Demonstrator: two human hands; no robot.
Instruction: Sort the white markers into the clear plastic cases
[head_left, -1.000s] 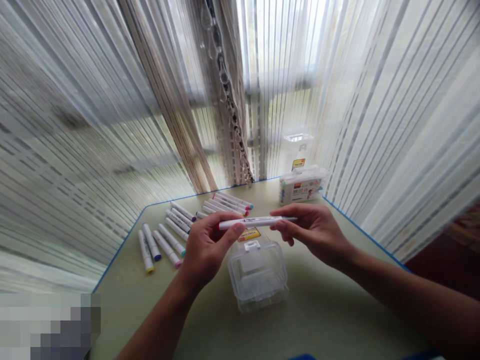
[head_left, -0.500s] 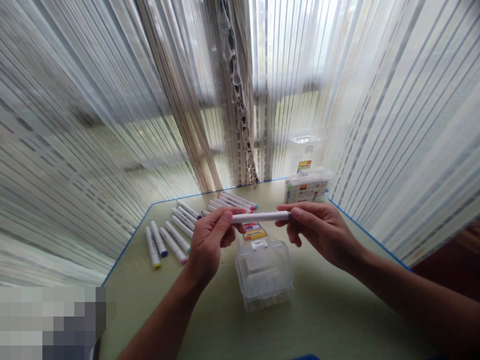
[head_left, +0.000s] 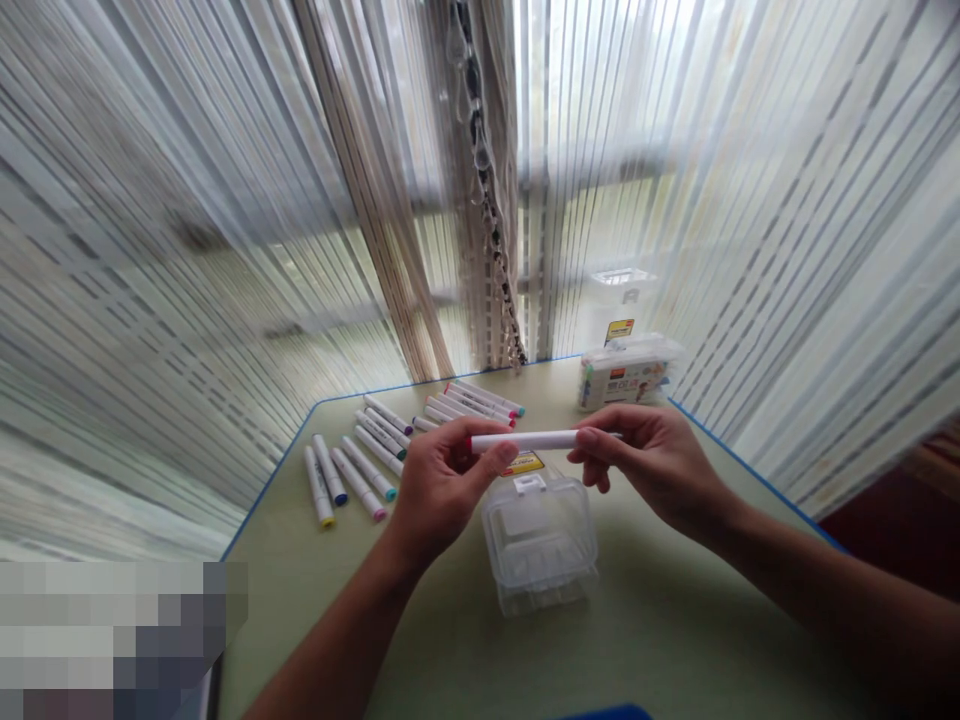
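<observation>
A white marker (head_left: pixel 536 440) with a red left end is held level between my two hands, above the table. My left hand (head_left: pixel 450 475) grips it by the red end, thumb underneath and in front. Near the other end, my right hand (head_left: pixel 652 455) pinches it between thumb and fingers. Just below stands a clear plastic case (head_left: pixel 540 540) with a white latch and a yellow label, partly hidden by the hands. Several white markers (head_left: pixel 360 482) with coloured ends lie on the table to the left and behind my left hand.
The pale green table (head_left: pixel 420 640) has a blue edge. At its back right stand a clear box of markers (head_left: pixel 630 375) with a printed front and a taller clear container (head_left: pixel 622 300). String curtains (head_left: pixel 225 250) and a beaded strand (head_left: pixel 487 200) hang around the table.
The marker's red left end now shows at my left hand, whose thumb has shifted along the barrel. My right fingers now cover more of its right end. The view has shifted slightly.
</observation>
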